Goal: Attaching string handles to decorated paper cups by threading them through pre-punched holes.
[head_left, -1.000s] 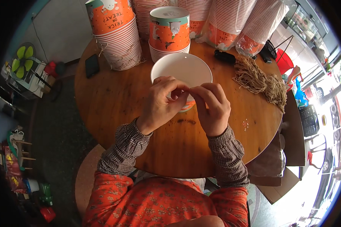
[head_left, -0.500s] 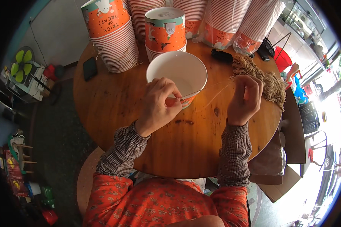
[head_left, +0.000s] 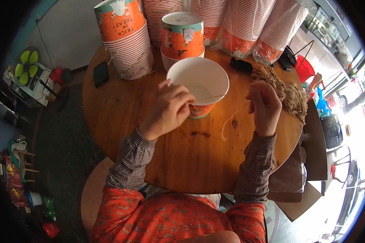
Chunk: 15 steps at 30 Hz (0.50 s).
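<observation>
A paper bucket (head_left: 202, 110), white inside and orange outside, stands mouth-up on the round wooden table (head_left: 215, 162). Against its near left side, my left hand (head_left: 169, 109) is closed in a pinch on a thin string (head_left: 210, 97) that stretches right across the bucket's front rim. To the right of the bucket and raised over the table, my right hand (head_left: 265, 106) pinches a pale string (head_left: 230, 120) whose loose end hangs down and curls. Whether both strings are one piece I cannot tell. A tan bundle of strings (head_left: 290, 95) lies beyond my right hand.
Upside-down stacks of buckets rise at the back left (head_left: 132, 52) and back middle (head_left: 182, 40). Plastic-wrapped stacks (head_left: 247, 28) stand at the back right. A dark phone (head_left: 101, 74) lies at the left, a black object (head_left: 241, 65) near the string bundle. Cardboard boxes (head_left: 312, 146) sit beside the table.
My left hand has turned and shifted slightly left relative to the bucket. In my right hand the string now hangs in a curl. The whole view has shifted a little.
</observation>
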Available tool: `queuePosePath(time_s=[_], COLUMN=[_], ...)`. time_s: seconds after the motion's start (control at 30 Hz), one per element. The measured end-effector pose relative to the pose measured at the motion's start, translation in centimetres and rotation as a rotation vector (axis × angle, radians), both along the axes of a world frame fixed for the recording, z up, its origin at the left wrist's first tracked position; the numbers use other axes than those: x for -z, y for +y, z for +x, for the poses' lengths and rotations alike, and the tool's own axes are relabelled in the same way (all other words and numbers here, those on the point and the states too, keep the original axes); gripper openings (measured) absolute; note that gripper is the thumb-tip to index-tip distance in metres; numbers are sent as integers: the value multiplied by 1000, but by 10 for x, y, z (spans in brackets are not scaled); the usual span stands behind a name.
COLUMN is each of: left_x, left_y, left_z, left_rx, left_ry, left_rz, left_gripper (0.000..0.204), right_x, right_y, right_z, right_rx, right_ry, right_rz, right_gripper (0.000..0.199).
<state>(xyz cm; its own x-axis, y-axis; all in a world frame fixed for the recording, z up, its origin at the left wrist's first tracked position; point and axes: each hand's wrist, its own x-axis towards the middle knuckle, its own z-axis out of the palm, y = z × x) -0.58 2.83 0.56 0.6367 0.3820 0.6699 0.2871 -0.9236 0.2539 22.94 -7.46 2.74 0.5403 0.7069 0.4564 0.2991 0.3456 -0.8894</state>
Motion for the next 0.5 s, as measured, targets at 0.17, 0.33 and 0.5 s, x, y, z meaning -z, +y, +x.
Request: queuePosePath(time_s=[0.17,0.33,0.5], left_x=[-1,-1,-12], left_y=[43,-10,-62], left_z=[-21,-5,26], left_rx=[-255,161,264], left_ry=[-243,-432,-414], left_rz=[128,-417,-509], left_gripper=[20,18,33], right_x=[6,5,-3], right_y=[1,3,-6], right_z=[26,2,-43], right_rx=[-369,-578,-878], right_ry=[357,598,688], right_rz=[-55,2,-17], right_gripper=[8,10,11])
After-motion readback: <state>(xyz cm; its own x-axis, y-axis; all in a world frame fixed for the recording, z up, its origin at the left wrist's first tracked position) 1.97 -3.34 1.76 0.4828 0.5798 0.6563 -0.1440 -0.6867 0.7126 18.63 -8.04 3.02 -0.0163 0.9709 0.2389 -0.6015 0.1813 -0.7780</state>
